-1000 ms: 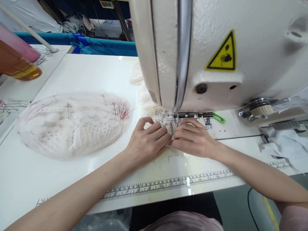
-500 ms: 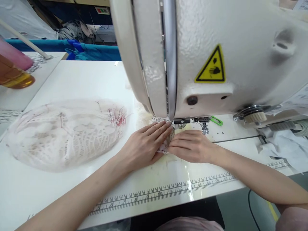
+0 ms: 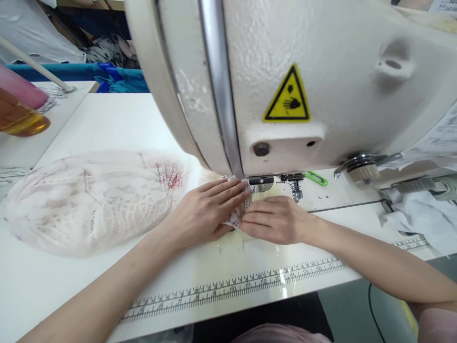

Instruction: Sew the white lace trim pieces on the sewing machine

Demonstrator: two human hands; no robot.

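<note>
A small piece of white lace [image 3: 238,215] lies on the white table under the head of a cream sewing machine [image 3: 293,71]. My left hand [image 3: 205,212] rests flat on the lace, fingers stretched toward the presser foot [image 3: 260,184]. My right hand [image 3: 274,220] lies flat beside it on the lace's right edge, fingertips touching the left hand's. Most of the lace is hidden under both hands.
A pile of pale lace pieces with red threads [image 3: 89,197] lies to the left. A printed ruler [image 3: 232,288] runs along the table's front edge. An amber bottle [image 3: 19,121] stands far left, white cloth [image 3: 421,216] at the right.
My left hand's fingers have gone from bent and pinching to flat on the lace. Both hands slid slightly left and closer to the presser foot. The camera leaned in toward the machine.
</note>
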